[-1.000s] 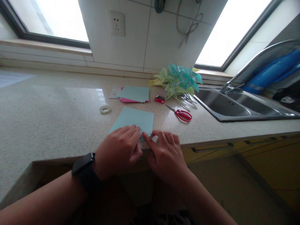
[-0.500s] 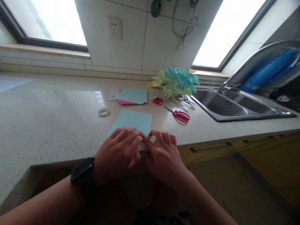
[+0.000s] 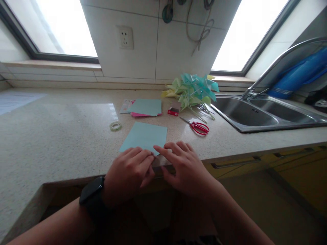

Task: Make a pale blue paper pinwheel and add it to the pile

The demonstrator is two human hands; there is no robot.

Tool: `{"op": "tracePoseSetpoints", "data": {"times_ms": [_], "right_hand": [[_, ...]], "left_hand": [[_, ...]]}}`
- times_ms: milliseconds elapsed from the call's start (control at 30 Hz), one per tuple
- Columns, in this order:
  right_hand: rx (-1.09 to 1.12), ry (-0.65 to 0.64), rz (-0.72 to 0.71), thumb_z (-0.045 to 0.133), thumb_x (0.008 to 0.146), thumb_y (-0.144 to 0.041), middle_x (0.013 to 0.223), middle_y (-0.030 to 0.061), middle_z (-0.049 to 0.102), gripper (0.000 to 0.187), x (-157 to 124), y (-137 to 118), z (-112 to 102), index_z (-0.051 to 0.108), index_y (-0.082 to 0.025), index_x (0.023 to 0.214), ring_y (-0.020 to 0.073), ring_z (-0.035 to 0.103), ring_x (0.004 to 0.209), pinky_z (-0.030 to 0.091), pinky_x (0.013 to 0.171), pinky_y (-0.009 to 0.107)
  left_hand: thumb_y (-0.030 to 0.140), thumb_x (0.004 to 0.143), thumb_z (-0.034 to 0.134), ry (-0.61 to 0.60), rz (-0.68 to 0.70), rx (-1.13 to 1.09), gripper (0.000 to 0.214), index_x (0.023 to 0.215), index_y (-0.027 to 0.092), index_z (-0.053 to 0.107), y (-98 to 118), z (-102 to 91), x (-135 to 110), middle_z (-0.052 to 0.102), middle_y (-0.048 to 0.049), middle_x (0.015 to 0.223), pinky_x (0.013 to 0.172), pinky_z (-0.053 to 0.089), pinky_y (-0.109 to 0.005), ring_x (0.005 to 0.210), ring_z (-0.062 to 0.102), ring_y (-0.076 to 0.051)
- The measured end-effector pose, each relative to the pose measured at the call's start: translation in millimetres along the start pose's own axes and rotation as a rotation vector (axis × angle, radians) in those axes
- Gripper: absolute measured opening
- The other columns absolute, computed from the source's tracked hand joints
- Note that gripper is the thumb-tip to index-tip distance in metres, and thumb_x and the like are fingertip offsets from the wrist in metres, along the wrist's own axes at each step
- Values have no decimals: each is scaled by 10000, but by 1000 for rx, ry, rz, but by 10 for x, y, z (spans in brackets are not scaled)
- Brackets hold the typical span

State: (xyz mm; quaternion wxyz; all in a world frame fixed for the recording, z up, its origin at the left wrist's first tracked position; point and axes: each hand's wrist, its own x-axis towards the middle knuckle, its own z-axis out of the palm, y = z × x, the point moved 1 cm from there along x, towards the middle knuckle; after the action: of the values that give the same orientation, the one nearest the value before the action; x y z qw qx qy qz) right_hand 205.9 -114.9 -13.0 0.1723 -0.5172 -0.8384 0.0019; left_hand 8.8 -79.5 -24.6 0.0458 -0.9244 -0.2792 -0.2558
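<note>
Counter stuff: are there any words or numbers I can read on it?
No text here can be read.
Small red box: print too blurred to read.
Printed card under the paper stack: too small to read.
Blue sheet: blank.
Black watch: screen dark.

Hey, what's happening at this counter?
A person has both hands on the near edge of a light blue paper sheet lying on the countertop. The left hand, with a dark watch on its wrist, has curled fingers on the paper; the right hand lies beside it, fingers spread. Farther back lie a tape roll, a paper stack, red scissors and paper pinwheels beside the sink.
</note>
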Motion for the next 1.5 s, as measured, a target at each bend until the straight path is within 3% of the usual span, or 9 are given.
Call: {"op": "tracePoseSetpoints", "data": {"times_ms": [167, 467, 833, 1133, 1500], "right_hand": [[27, 17, -94, 541, 940, -252, 1210, 75, 641, 356, 12, 88, -4, 641, -218, 1280, 270, 525, 1050, 384, 960, 456], [-18, 1, -80, 546, 936, -302, 1252, 91, 628, 423, 7, 100, 37, 611, -202, 1341, 290, 520, 1082, 372, 951, 472], [-42, -48, -100, 592, 902, -405, 1349, 96, 582, 565, 58, 106, 21, 538, -199, 1425, 316, 496, 1121, 364, 994, 510], [6, -13, -217, 571, 918, -301, 1155, 101, 628, 453, -28, 125, 8, 590, -184, 1355, 290, 484, 1036, 404, 961, 484], [38, 68, -212, 565, 920, -224, 1238, 88, 636, 401, -88, 190, 108, 612, -204, 1317, 280, 507, 1045, 425, 946, 482]], "left_hand": [[123, 887, 560, -21, -20, -50, 224, 1058, 141, 704, -26, -21, 3, 727, -76, 988, 781, 559, -458, 866, 626, -261], [124, 879, 565, -88, 4, 37, 310, 1164, 118, 686, -31, -37, 13, 728, -98, 1027, 778, 576, -474, 874, 647, -275], [114, 893, 567, -122, -57, -43, 317, 1192, 126, 673, -94, -41, 3, 706, -104, 1103, 898, 559, -474, 990, 638, -272], [125, 901, 589, -134, 16, -224, 226, 1107, 165, 672, -140, -112, 10, 691, -75, 1044, 878, 548, -419, 978, 606, -236], [125, 947, 540, -98, 63, -105, 216, 1105, 116, 687, -97, -67, 24, 690, -93, 1006, 821, 587, -419, 909, 627, -234]]}}
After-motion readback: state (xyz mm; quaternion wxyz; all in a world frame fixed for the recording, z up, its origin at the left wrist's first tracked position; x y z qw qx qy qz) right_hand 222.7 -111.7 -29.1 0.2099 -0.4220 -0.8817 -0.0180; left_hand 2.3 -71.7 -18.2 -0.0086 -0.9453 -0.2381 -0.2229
